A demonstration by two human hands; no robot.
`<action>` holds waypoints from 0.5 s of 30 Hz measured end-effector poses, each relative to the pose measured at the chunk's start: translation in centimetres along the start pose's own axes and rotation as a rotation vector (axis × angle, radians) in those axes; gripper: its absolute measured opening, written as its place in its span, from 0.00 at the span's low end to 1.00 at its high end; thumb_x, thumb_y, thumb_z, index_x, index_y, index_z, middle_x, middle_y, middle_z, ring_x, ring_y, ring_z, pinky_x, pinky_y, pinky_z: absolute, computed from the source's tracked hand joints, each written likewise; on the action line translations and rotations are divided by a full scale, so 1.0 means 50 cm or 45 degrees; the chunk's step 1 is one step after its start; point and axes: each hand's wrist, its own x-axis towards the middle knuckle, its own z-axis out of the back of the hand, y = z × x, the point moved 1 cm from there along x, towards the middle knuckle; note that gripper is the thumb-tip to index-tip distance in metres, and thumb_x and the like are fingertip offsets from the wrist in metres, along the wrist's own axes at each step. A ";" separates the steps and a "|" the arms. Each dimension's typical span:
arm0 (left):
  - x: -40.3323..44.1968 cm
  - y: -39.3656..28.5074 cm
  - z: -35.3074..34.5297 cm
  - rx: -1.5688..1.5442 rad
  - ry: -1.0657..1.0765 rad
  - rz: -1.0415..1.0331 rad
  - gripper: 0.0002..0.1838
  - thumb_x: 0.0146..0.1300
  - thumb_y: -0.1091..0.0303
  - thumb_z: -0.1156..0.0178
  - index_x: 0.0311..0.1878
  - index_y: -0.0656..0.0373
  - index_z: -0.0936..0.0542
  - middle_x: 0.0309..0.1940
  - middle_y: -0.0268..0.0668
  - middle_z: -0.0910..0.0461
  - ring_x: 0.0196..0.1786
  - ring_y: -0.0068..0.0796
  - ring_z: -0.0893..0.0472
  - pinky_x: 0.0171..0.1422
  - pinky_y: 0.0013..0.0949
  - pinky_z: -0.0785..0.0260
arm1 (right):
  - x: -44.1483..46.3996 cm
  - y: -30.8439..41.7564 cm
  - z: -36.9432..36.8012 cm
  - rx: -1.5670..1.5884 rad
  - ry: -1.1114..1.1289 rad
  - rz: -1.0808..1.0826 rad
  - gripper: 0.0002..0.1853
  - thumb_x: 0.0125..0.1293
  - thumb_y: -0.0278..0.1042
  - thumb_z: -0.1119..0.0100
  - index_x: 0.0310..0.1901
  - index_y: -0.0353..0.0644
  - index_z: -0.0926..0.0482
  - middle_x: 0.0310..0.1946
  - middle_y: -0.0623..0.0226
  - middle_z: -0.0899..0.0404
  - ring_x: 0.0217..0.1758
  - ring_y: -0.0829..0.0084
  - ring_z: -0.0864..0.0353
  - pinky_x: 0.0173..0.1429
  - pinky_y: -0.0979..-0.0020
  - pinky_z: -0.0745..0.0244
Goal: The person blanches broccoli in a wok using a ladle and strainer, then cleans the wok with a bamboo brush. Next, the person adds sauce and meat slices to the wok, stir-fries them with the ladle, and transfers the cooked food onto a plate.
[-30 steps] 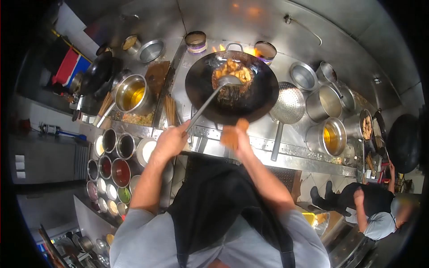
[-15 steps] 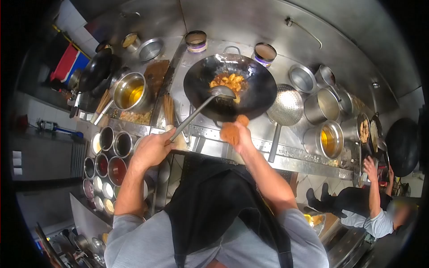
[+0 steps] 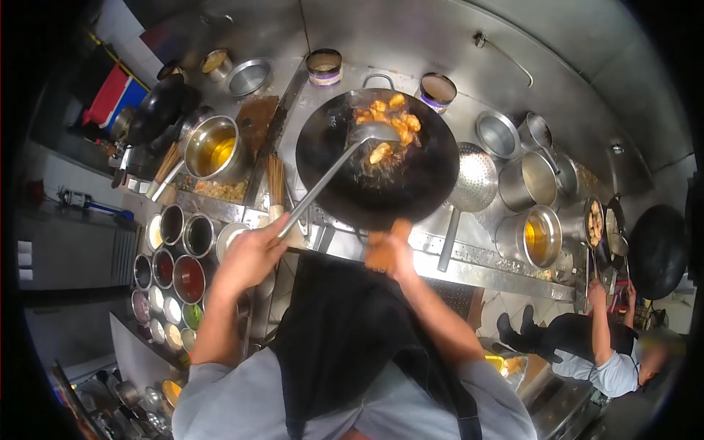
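In the head view my left hand (image 3: 253, 258) is closed around the handle of a metal ladle (image 3: 323, 180). The ladle's bowl lies inside a large black wok (image 3: 334, 165), among glossy golden-brown food pieces (image 3: 392, 115). My right hand (image 3: 401, 258) grips a folded orange-brown cloth (image 3: 379, 251) at the wok's near rim. The cloth hides whatever part of the wok is under it. Some food pieces look lifted towards the wok's far side, and the wok is tilted.
Right of the wok lies a perforated strainer (image 3: 471, 180), near a pot of yellow oil (image 3: 539, 238). Another oil pot (image 3: 211, 149) and a bamboo brush (image 3: 276, 183) are to the left. Seasoning containers (image 3: 191, 279) stand lower left. A co-worker (image 3: 598, 345) handles pans at far right.
The wok has shifted and tilted, its near rim lower in view. Food has spread towards the far side, and the ladle bowl has risen with it. The co-worker's raised hand has come down.
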 end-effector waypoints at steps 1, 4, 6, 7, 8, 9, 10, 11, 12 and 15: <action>-0.015 -0.013 0.030 0.034 0.083 0.024 0.33 0.60 0.72 0.34 0.71 0.50 0.27 0.28 0.49 0.22 0.31 0.50 0.21 0.43 0.41 0.28 | 0.014 0.050 -0.032 0.069 -0.051 -0.124 0.19 0.70 0.37 0.48 0.55 0.31 0.26 0.46 0.52 0.18 0.45 0.56 0.14 0.44 0.52 0.14; 0.001 -0.004 0.029 0.129 0.154 -0.020 0.32 0.60 0.71 0.35 0.70 0.51 0.26 0.31 0.50 0.20 0.35 0.52 0.19 0.45 0.43 0.27 | 0.099 0.125 -0.079 0.120 -0.033 -0.157 0.20 0.72 0.41 0.50 0.55 0.30 0.26 0.46 0.50 0.18 0.48 0.54 0.15 0.46 0.51 0.14; 0.029 0.020 -0.021 0.178 0.146 -0.059 0.31 0.60 0.71 0.35 0.69 0.51 0.25 0.32 0.51 0.18 0.37 0.53 0.17 0.46 0.45 0.26 | 0.125 0.125 -0.093 0.066 -0.048 -0.172 0.21 0.71 0.41 0.51 0.54 0.31 0.23 0.46 0.52 0.18 0.47 0.56 0.16 0.46 0.53 0.16; 0.052 0.027 -0.058 0.218 0.108 -0.051 0.30 0.61 0.69 0.36 0.69 0.51 0.26 0.33 0.50 0.17 0.39 0.54 0.17 0.47 0.48 0.25 | 0.116 0.103 -0.086 0.072 -0.047 -0.178 0.21 0.71 0.41 0.51 0.54 0.31 0.23 0.46 0.52 0.18 0.47 0.56 0.16 0.46 0.53 0.16; 0.072 0.033 -0.090 0.258 0.069 -0.049 0.29 0.62 0.67 0.37 0.69 0.52 0.26 0.33 0.49 0.15 0.41 0.55 0.17 0.48 0.51 0.24 | 0.099 0.066 -0.066 -0.021 -0.042 -0.131 0.21 0.72 0.42 0.51 0.55 0.32 0.23 0.47 0.52 0.18 0.47 0.57 0.16 0.47 0.54 0.16; 0.081 0.041 -0.118 0.223 0.029 -0.052 0.29 0.62 0.67 0.37 0.69 0.51 0.26 0.34 0.49 0.15 0.41 0.55 0.16 0.48 0.51 0.24 | 0.085 0.028 -0.042 -0.118 -0.035 -0.079 0.21 0.73 0.43 0.51 0.56 0.33 0.23 0.47 0.53 0.18 0.48 0.58 0.16 0.48 0.55 0.16; 0.082 0.044 -0.133 0.187 -0.018 -0.052 0.29 0.62 0.67 0.37 0.69 0.50 0.25 0.34 0.50 0.15 0.41 0.55 0.16 0.48 0.52 0.24 | 0.068 -0.023 -0.006 -0.105 -0.015 -0.043 0.21 0.73 0.43 0.51 0.57 0.35 0.24 0.47 0.54 0.18 0.50 0.59 0.16 0.51 0.56 0.16; 0.070 0.034 -0.131 0.131 -0.069 -0.072 0.31 0.61 0.68 0.35 0.70 0.49 0.26 0.34 0.53 0.17 0.40 0.55 0.17 0.46 0.49 0.26 | 0.029 -0.051 0.020 -0.173 0.081 0.073 0.22 0.73 0.41 0.51 0.60 0.34 0.25 0.49 0.55 0.18 0.52 0.60 0.16 0.54 0.57 0.17; 0.050 0.030 -0.117 0.132 -0.081 -0.066 0.31 0.61 0.68 0.35 0.70 0.49 0.26 0.34 0.53 0.17 0.40 0.55 0.17 0.46 0.49 0.26 | 0.061 -0.132 0.108 -0.269 0.101 0.102 0.21 0.73 0.39 0.51 0.60 0.34 0.25 0.52 0.54 0.18 0.53 0.61 0.16 0.54 0.58 0.17; -0.001 0.001 -0.034 0.050 0.018 -0.017 0.33 0.60 0.69 0.33 0.71 0.46 0.27 0.33 0.51 0.18 0.38 0.53 0.17 0.44 0.46 0.26 | -0.011 -0.027 0.037 -0.243 0.122 0.086 0.21 0.71 0.39 0.50 0.57 0.31 0.24 0.49 0.53 0.17 0.51 0.60 0.16 0.53 0.57 0.16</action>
